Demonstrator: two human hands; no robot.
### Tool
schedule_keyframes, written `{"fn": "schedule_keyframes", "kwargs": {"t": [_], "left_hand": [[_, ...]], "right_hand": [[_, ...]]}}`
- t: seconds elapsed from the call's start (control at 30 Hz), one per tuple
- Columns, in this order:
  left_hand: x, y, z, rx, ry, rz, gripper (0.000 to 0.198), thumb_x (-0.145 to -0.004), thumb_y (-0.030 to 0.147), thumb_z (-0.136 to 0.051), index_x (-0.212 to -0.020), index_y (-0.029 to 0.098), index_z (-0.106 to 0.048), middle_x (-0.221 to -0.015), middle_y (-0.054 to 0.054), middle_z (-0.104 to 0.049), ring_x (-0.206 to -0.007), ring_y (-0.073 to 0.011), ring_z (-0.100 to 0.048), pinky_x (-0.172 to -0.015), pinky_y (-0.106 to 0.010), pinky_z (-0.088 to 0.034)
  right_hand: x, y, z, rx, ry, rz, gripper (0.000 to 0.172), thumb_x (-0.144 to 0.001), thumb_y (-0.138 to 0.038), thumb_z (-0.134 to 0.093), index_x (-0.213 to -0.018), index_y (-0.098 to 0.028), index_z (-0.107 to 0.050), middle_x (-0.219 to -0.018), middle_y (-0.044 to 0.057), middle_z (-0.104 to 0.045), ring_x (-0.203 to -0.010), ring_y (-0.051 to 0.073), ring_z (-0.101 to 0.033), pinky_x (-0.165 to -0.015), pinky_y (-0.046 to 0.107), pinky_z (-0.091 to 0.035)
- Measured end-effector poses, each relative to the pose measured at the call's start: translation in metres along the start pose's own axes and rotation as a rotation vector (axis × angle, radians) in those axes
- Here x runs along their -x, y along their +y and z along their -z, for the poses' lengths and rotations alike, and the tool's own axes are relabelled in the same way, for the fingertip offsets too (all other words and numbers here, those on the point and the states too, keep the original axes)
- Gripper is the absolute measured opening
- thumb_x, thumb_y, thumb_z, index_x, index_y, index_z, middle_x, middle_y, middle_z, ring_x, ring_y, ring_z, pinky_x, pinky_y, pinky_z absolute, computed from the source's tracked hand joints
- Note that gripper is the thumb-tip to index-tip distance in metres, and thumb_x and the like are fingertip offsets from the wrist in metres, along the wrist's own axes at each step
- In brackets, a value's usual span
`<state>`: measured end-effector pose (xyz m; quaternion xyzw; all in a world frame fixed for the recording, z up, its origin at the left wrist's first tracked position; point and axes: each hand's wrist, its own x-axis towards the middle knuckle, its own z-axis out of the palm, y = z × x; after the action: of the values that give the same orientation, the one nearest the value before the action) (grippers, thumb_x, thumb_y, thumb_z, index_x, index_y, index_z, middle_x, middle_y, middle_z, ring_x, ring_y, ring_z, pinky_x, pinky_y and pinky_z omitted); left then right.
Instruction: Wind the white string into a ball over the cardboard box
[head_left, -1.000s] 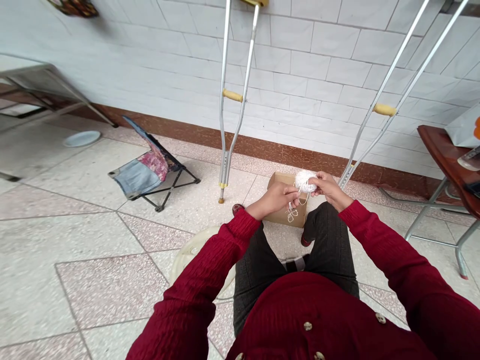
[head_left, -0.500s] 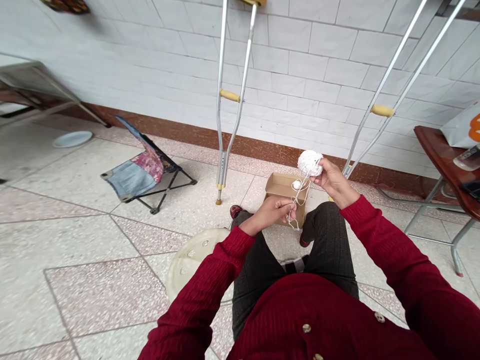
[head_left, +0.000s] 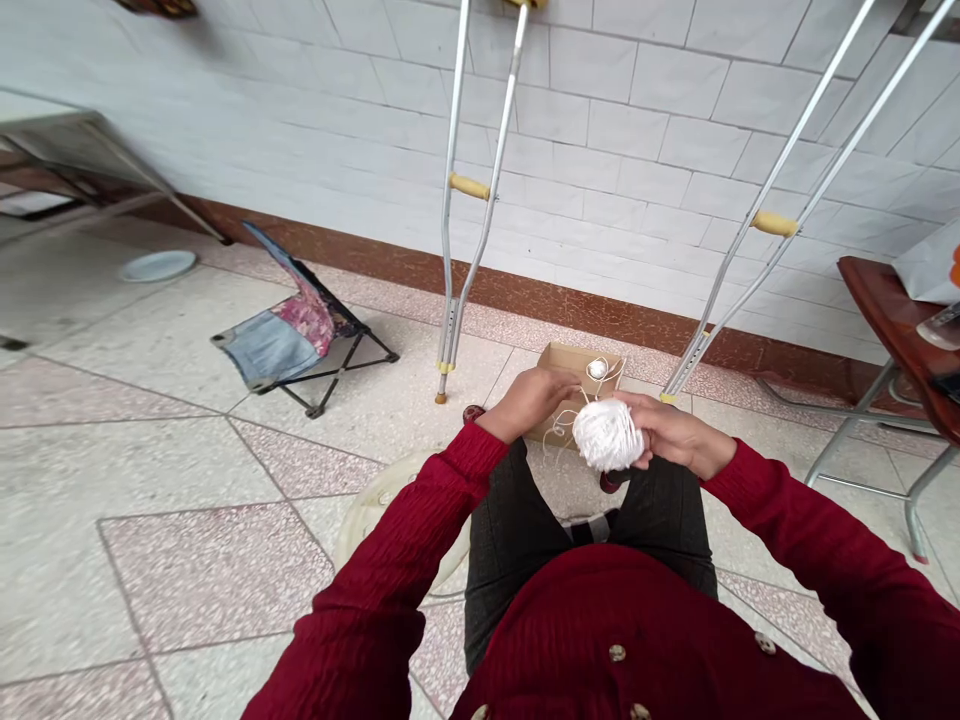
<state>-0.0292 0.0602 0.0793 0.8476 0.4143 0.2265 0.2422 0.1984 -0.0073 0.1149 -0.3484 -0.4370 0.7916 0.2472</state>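
Both red-sleeved arms reach forward over the knees, left hand (head_left: 534, 396) loosely fisted, right hand (head_left: 675, 436) just beside it, fingers curled gripping.

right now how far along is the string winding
Done: a full, round ball of white string sits in the right hand. In hand: the left hand is at the loose strand. Left: slack loops trail to the cardboard box, where a small white bundle lies.
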Motion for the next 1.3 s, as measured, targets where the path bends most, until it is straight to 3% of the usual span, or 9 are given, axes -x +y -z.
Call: {"fn": "schedule_keyframes", "kwargs": {"t": [0.13,0.3,0.43,0.53,0.77,0.93,1.17,1.23,1.3], "left_hand": [[-0.007,0.004,0.008,-0.225,0.016,-0.041,0.025,-0.094,0.029,-0.05,-0.092,0.019,-0.073,-0.082,-0.007,-0.072,-0.076,-0.0196,-0.062,-0.07,-0.027,-0.04],[-0.013,0.021,0.005,-0.275,-0.03,-0.111,0.03,-0.092,0.024,-0.049,-0.072,0.017,-0.07,-0.073,-0.008,-0.068,-0.072,-0.02,-0.06,-0.071,-0.029,-0.038],[-0.01,0.032,-0.014,-0.149,-0.041,0.032,0.03,-0.09,0.024,-0.052,-0.066,0.016,-0.068,-0.065,-0.006,-0.065,-0.062,-0.0176,-0.056,-0.063,-0.028,-0.035],[-0.003,0.033,-0.024,0.107,-0.045,0.109,0.034,-0.092,0.025,-0.048,-0.065,0.016,-0.067,-0.062,-0.002,-0.064,-0.06,-0.0139,-0.054,-0.062,-0.025,-0.035],[0.027,0.023,-0.04,0.495,-0.149,0.087,0.035,-0.094,0.03,-0.046,-0.076,0.013,-0.07,-0.075,-0.002,-0.069,-0.069,-0.0126,-0.059,-0.069,-0.023,-0.041],[0.037,0.001,-0.045,0.395,-0.112,0.113,0.035,-0.096,0.028,-0.044,-0.081,0.013,-0.071,-0.081,-0.003,-0.072,-0.076,-0.0149,-0.063,-0.073,-0.024,-0.043],[0.014,-0.019,-0.024,-0.088,-0.073,-0.065,0.024,-0.092,0.018,-0.05,-0.086,0.017,-0.073,-0.084,-0.005,-0.073,-0.081,-0.0169,-0.063,-0.086,-0.029,-0.043],[0.007,-0.014,-0.021,-0.145,-0.076,-0.096,0.026,-0.092,0.017,-0.05,-0.08,0.017,-0.072,-0.077,-0.004,-0.071,-0.077,-0.0159,-0.062,-0.09,-0.03,-0.042],[0.004,-0.006,-0.022,-0.146,-0.081,-0.082,0.025,-0.09,0.019,-0.052,-0.076,0.016,-0.072,-0.071,-0.004,-0.068,-0.072,-0.0159,-0.06,-0.084,-0.029,-0.043]], "right_hand": [[-0.001,0.024,0.013,0.017,0.025,-0.095,0.035,-0.074,-0.033,-0.065,-0.105,-0.019,-0.056,-0.06,-0.004,-0.061,-0.039,0.009,-0.051,-0.035,0.018,-0.038],[-0.033,0.037,0.045,0.233,0.391,-0.087,0.032,-0.074,-0.036,-0.063,-0.097,-0.018,-0.053,-0.058,-0.001,-0.062,-0.04,0.011,-0.055,-0.034,0.018,-0.033],[-0.062,0.031,0.056,0.668,0.757,0.111,0.046,-0.063,-0.035,-0.074,-0.099,-0.021,-0.049,-0.06,-0.005,-0.059,-0.041,0.01,-0.054,-0.039,0.019,-0.038],[-0.077,0.025,0.05,0.634,0.902,0.23,0.051,-0.063,-0.036,-0.074,-0.103,-0.023,-0.046,-0.067,-0.007,-0.059,-0.045,0.01,-0.056,-0.043,0.02,-0.041],[-0.07,0.004,0.029,-0.189,0.592,0.272,0.031,-0.076,-0.044,-0.06,-0.092,-0.021,-0.048,-0.067,-0.002,-0.061,-0.045,0.008,-0.051,-0.038,0.019,-0.033],[-0.034,0.003,0.019,-0.05,0.495,0.359,0.028,-0.072,-0.032,-0.067,-0.093,-0.022,-0.052,-0.066,-0.005,-0.06,-0.045,0.008,-0.051,-0.039,0.018,-0.036],[-0.004,0.041,0.013,0.251,0.125,-0.02,0.032,-0.068,-0.022,-0.065,-0.099,-0.019,-0.056,-0.068,-0.004,-0.063,-0.039,0.007,-0.051,-0.035,0.017,-0.035],[-0.013,0.053,0.021,0.374,0.186,-0.088,0.032,-0.066,-0.021,-0.066,-0.096,-0.018,-0.055,-0.064,-0.005,-0.062,-0.036,0.007,-0.05,-0.033,0.016,-0.032],[-0.029,0.061,0.031,0.473,0.397,-0.071,0.035,-0.064,-0.023,-0.069,-0.095,-0.019,-0.052,-0.06,-0.007,-0.06,-0.034,0.007,-0.05,-0.033,0.017,-0.031]]}}
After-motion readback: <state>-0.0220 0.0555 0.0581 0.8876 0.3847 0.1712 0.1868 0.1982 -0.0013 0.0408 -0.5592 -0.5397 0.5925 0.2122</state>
